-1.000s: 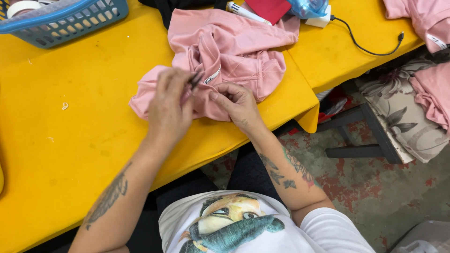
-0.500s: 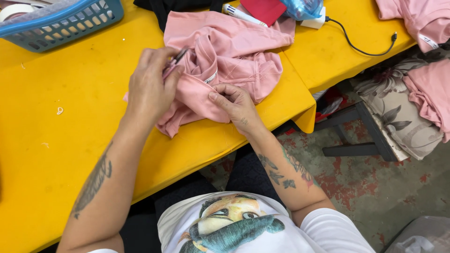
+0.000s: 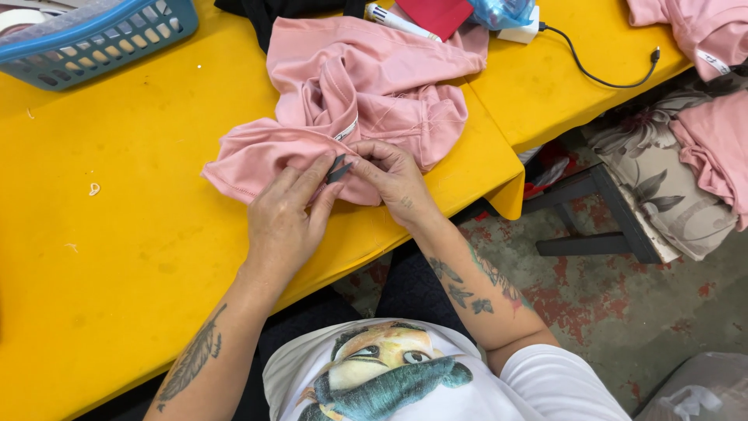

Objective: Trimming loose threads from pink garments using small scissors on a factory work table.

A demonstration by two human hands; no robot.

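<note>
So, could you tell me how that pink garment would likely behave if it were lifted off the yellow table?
The pink garment lies crumpled in soft folds, so it would probably droop rather than hold its shape. It looks like thin cloth, so likely light for its size. The left hand and right hand pinch it easily, so it seems unlikely to slip.

bare yellow table [image 3: 117,257] left of hands, blue basket [image 3: 101,39] far corner, pink garment [image 3: 374,93] ahead

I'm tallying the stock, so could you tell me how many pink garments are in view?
3: one on the table under both hands, one at the table's far right corner, one on the floral seat; more may be hidden.
</note>
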